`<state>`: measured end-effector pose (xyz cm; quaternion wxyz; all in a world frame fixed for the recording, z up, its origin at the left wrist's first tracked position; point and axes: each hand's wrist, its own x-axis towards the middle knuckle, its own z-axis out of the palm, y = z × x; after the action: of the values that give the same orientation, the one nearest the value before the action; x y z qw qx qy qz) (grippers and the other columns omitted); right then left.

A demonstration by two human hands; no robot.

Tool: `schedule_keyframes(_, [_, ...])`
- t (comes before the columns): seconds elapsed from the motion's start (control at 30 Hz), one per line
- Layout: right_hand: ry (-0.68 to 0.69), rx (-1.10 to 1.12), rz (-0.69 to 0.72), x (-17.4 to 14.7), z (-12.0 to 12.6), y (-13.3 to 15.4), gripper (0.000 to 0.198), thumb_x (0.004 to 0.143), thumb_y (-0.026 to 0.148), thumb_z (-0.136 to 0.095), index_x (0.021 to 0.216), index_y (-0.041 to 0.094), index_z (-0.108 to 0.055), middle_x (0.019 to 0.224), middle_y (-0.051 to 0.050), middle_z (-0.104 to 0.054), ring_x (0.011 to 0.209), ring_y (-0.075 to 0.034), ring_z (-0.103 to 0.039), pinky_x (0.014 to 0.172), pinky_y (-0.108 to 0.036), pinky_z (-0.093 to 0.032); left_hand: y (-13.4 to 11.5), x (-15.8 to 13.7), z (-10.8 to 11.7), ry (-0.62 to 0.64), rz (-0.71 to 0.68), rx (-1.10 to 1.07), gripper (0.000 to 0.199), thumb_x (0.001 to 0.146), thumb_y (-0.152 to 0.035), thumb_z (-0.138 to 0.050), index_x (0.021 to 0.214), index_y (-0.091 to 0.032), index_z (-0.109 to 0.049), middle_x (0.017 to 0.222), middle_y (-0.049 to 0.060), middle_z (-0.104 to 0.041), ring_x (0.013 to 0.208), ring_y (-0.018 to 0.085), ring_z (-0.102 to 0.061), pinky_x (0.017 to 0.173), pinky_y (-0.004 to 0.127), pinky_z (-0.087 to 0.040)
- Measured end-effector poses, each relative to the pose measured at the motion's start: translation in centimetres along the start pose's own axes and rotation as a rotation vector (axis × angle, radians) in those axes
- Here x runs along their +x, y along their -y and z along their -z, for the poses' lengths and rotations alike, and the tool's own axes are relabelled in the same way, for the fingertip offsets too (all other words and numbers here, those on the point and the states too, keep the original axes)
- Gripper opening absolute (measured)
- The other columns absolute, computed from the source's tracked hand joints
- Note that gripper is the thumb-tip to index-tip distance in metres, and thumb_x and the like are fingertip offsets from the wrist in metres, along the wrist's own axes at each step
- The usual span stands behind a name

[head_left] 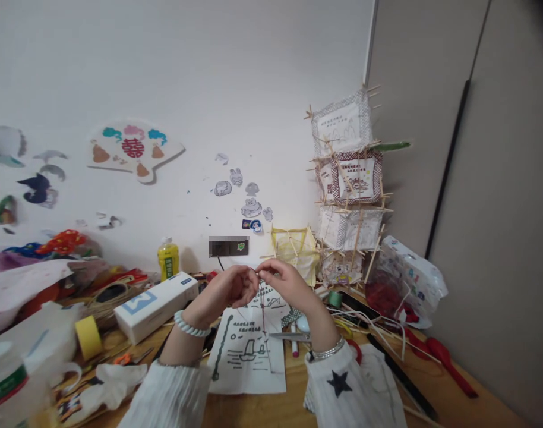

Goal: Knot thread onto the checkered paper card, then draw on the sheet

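Observation:
My left hand (236,286), with a white coiled band at its wrist, is raised over the desk with fingertips pinched together. Its fingertips meet those of my right hand (290,284), which is also closed in a pinch. Between them hangs a thin dark red thread (263,318), trailing down over the paper. What the fingertips do with its upper end is too small to make out. Below lies a white sheet of paper (249,377) with a drawn sailing boat and handwritten lines. Scissors (293,337) rest beside it, partly behind my right forearm.
A tiered lantern of sticks and decorated panels (358,178) stands at right, beside a yellow stick frame (293,246). Left are a white box (158,306), yellow tape (88,337), a bottle (168,261) and a jug (13,380). Cables (378,324) and a red strip (452,365) lie right.

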<state>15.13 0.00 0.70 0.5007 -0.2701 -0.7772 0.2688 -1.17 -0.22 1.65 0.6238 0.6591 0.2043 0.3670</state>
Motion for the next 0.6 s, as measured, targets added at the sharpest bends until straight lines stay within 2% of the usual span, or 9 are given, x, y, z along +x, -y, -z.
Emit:
schedule_keyframes(0.17, [0.001,-0.001,-0.011,0.0,0.2,-0.3,0.018,0.080,0.034,-0.050,0.073,0.017,-0.049,0.069,0.002,-0.048,0.067,-0.011,-0.046,0.063,-0.024,-0.038,0.4,0.4,-0.5,-0.010,0.028,0.008,0.040,0.083,-0.034,-0.031,0.060,-0.011,-0.054,0.047,0.001,-0.049,0.034,0.005,-0.032,0.036,0.021,-0.014])
schedule_keyframes(0.3, [0.073,-0.005,-0.026,-0.3,0.6,-0.2,0.022,0.083,0.037,-0.046,0.074,0.017,-0.048,0.068,0.002,-0.048,0.066,-0.012,-0.046,0.063,-0.024,-0.037,1.2,0.9,-0.6,-0.057,0.040,0.074,0.039,0.082,-0.037,-0.033,0.059,-0.012,-0.052,0.047,0.001,-0.049,0.035,0.005,-0.030,0.037,0.022,-0.014])
schedule_keyframes(0.6, [0.003,-0.141,-0.032,-0.5,1.3,-0.2,0.013,0.079,0.027,-0.049,0.070,0.018,-0.047,0.067,0.003,-0.046,0.065,-0.012,-0.043,0.060,-0.024,-0.034,1.1,1.0,-1.2,-0.117,0.032,0.204,0.038,0.083,-0.039,-0.031,0.068,-0.012,-0.054,0.048,-0.002,-0.045,0.038,0.005,-0.028,0.039,0.022,-0.012])
